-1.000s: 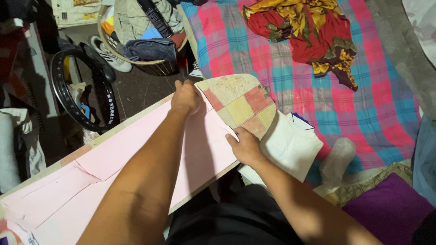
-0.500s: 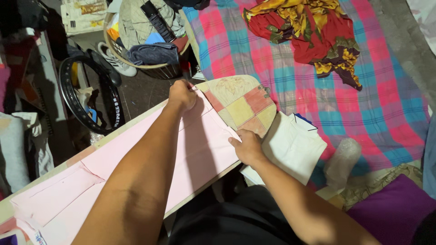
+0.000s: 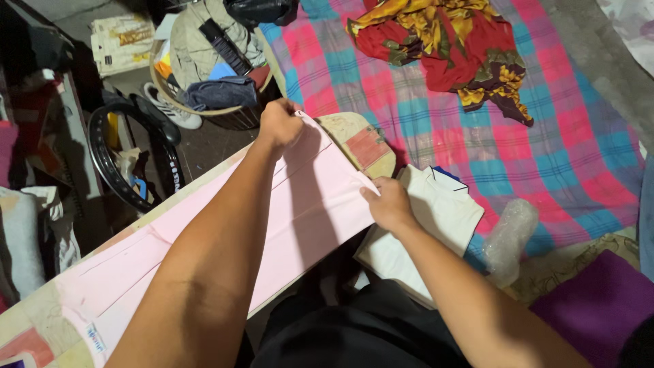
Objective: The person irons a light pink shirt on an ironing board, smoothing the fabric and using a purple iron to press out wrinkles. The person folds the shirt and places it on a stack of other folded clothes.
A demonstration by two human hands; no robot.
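Note:
A long pink cloth (image 3: 225, 238) lies flat along an ironing board whose checked cover (image 3: 364, 146) shows at the far end. My left hand (image 3: 279, 126) pinches the cloth's far corner near the board's tip. My right hand (image 3: 387, 204) grips the near corner at the board's right edge. The cloth is stretched between both hands and covers most of the checked end. A folded white garment (image 3: 436, 211) lies just right of my right hand.
A plaid pink and blue blanket (image 3: 545, 157) covers the floor to the right, with a red and yellow patterned cloth (image 3: 443, 48) on it. A basket of clothes (image 3: 211, 68) stands beyond the board. A black tyre (image 3: 136, 163) leans at left. Purple fabric (image 3: 599, 307) lies at lower right.
Both hands have pulled the pink cloth's end toward the board's tip, so it now covers most of the checked cover that was bare before.

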